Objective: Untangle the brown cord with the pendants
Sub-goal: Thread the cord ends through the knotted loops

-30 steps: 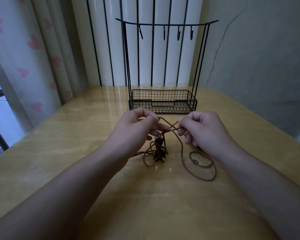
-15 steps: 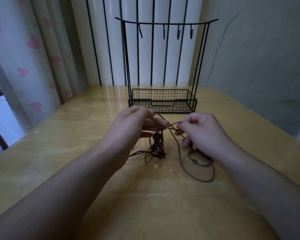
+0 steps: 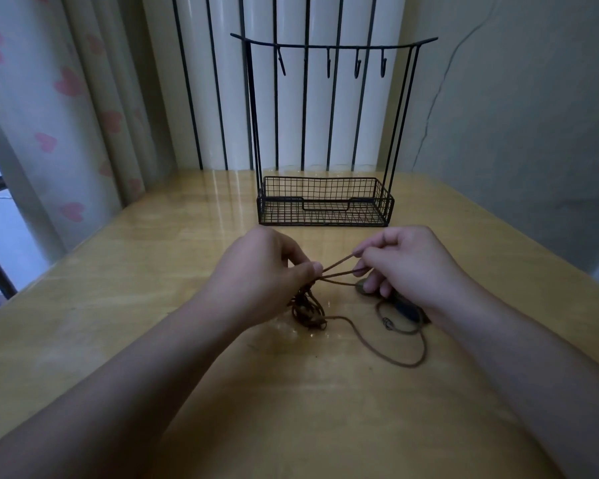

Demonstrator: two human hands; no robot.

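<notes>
A glossy pale wooden table (image 3: 153, 305) fills the scene, with a black wire rack with a mesh basket base and a row of hooks (image 3: 325, 202) standing at its far middle. Just nearer than the rack, the thin brown cord with the pendants (image 3: 388, 354) is being worked on: compared with a second ago, the hands have been drawn a little further apart, and the strands that crossed loosely between them are now stretched into three nearly straight lines. From this it may be judged that slack is being drawn out of the snarl, though the dark tangled clump (image 3: 306, 311) is seen bunched below the left hand, so the task appears far from finished. A long loose loop lies on the table to the near right, with a small knot or bead (image 3: 388, 323) on it. The left hand (image 3: 263, 278) is closed in a pinch, the strands being gripped between thumb and fingertips where they meet. The right hand (image 3: 405, 267) is likewise curled, the strand ends being pinched at its fingertips; a dark object beneath it cannot be identified.
</notes>
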